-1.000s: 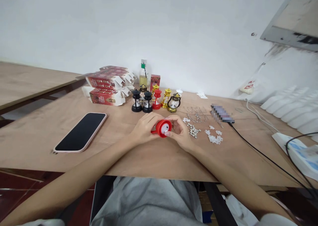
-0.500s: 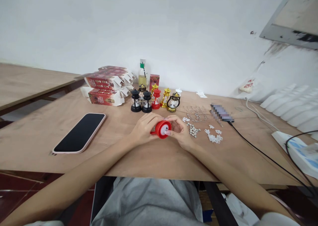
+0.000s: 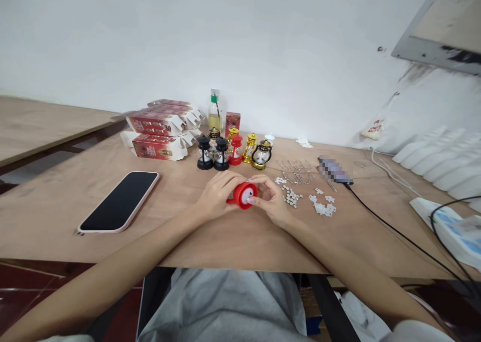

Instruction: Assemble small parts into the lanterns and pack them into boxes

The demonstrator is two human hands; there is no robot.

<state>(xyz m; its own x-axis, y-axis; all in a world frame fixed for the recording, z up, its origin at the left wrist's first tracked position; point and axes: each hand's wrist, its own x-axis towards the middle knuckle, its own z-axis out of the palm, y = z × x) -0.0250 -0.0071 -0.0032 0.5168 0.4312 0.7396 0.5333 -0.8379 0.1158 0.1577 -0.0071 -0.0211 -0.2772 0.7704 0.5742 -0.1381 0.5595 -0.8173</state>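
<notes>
A small red toy lantern lies on its side just above the wooden table, its round base with a white inset facing me. My left hand is wrapped around the lantern's body from the left. My right hand pinches the rim of the base with thumb and fingertips. Just right of my right hand lie a heap of small round button cells and several white plastic pieces.
A row of little black, red and gold lanterns stands behind my hands, with red boxes and a bottle. A phone lies at left. Wire hooks, a black cable and white bottles are at right.
The view has shifted very slightly. Both hands keep the red lantern in the same place with only small finger movement.
</notes>
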